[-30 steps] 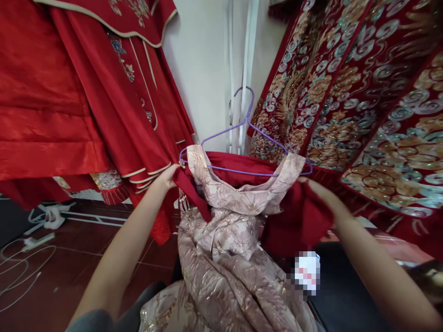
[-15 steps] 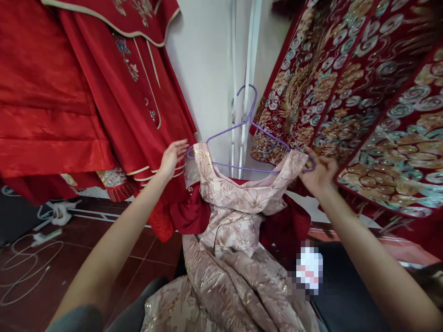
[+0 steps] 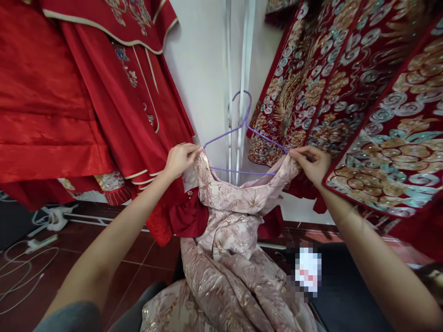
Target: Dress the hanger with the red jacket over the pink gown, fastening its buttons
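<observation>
A pale pink dress (image 3: 232, 230) with a shiny floral pattern hangs on a purple hanger (image 3: 245, 121), its skirt spreading down toward me. My left hand (image 3: 180, 161) pinches the top of the left shoulder strap at that end of the hanger. At the opposite end, my right hand (image 3: 314, 161) is closed on the right strap between thumb and fingers. Both hanger ends are hidden by the straps and my fingers. The hanger's hook points up in front of white poles. A dark red piece of cloth (image 3: 191, 214) shows behind the bodice.
Red garments (image 3: 138, 110) hang on the left, and a heavily embroidered red garment (image 3: 377, 133) hangs on the right. White cables (image 3: 31, 263) and a power strip (image 3: 42, 243) lie on the dark red tiled floor. A black surface (image 3: 349, 281) sits at lower right.
Both hands have moved inward onto the shoulder straps. My left fingers, apart before, now pinch the strap. The hanger ends that stuck out past the straps are now covered.
</observation>
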A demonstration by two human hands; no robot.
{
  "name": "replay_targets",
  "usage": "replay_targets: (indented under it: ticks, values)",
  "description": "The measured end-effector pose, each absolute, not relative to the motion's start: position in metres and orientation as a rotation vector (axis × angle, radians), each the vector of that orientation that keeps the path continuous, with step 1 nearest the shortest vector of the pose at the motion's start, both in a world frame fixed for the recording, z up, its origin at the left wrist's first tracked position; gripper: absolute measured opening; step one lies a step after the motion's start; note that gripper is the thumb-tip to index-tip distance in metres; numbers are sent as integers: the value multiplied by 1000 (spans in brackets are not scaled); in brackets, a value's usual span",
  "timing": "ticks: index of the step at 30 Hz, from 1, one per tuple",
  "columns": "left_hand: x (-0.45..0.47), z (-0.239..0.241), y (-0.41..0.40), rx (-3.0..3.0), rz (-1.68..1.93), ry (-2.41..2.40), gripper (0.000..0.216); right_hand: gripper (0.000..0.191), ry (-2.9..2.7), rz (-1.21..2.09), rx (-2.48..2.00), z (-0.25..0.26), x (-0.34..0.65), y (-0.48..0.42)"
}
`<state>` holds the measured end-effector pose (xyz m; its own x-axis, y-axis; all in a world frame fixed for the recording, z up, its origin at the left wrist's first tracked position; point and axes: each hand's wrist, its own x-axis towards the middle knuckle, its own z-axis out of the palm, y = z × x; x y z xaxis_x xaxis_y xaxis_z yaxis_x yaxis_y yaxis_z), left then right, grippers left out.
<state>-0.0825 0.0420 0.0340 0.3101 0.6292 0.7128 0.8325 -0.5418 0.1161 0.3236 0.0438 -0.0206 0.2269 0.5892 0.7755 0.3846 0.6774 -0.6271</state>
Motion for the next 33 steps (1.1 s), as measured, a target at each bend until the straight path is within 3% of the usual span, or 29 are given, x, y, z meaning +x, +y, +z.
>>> replay_targets:
  ticks: [5, 9, 12, 14, 19, 26, 29, 33]
  values:
    - [-100, 33, 43, -2167, -1182, -1530, 40, 19, -1135, 165, -868, -37, 334, 54]
    - [-121, 17, 37, -2116, -976, -1734, 33, 24, -978, 109, -897, -63, 327, 39]
    - [-127, 0, 28, -2259, -810, -1767, 27, 25, -720, 101, -946, -89, 314, 24]
    - [-123, -10, 24, -2465, -901, -1792, 24, 25, -574, 139, -945, -107, 307, 14]
    - [-92, -31, 29, -2847, -1768, -1926, 26, 25, -451, 245, -872, -129, 297, -11]
    - [-33, -44, 54, -2441, -3176, -2014, 27, 24, -476, 246, -821, -111, 295, -33]
    - [-15, -40, 63, -2271, -3493, -1823, 30, 27, -453, 225, -846, -107, 294, -35]
    - [-3, -39, 66, -2116, -3615, -1645, 26, 31, -450, 219, -869, -107, 295, -36]
